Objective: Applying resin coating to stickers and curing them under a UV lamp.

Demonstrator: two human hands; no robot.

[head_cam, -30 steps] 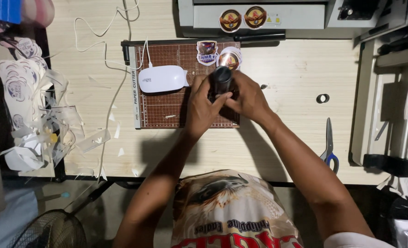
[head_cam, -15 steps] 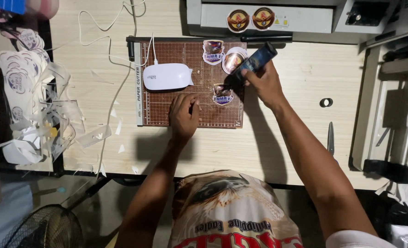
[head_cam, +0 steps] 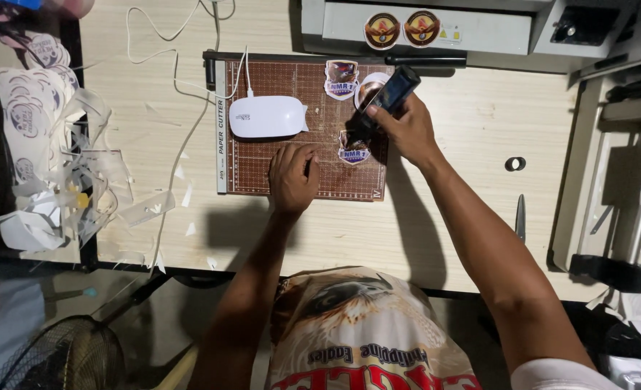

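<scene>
Head view: 1 person at a pale wooden counter point(head_cam: 465, 217), both bare hands over a brown paper cutter mat point(head_cam: 299, 130).
Right hand point(head_cam: 405, 130): its grip is clenched around a dark bottle point(head_cam: 387, 100), tilted with its lower end down at a shield-shaped sticker point(head_cam: 353, 149) on the mat.
Left hand point(head_cam: 293, 177): palm down on the mat just left of that sticker, fingers curled; whether its grip pinches anything I cannot tell.
Change from 0.5 s ago: almost nothing; the bottle and both hands stay in the same places.
Change from 1 s ago: then both hands were clasped together around the bottle; now the left hand has let go and dropped to the mat, and the bottle has tipped over toward the sticker.
Mat: a white lamp-like device point(head_cam: 266, 116) with a white cable point(head_cam: 183, 87) lies at the left part; a 2nd shield sticker point(head_cam: 341, 78) sits near the top edge.
Hidden or unclear: a round sticker point(head_cam: 367, 87) is partly covered by the bottle; the bottle's tip and what leaves it cannot be made out.
Cut off: scissors point(head_cam: 520, 217) lie at the right, handles lost in shadow; the grey machine point(head_cam: 436, 25) runs out of frame at the top.
Left side: cut-out sticker sheets and scraps point(head_cam: 39, 159), partly in the dark.
</scene>
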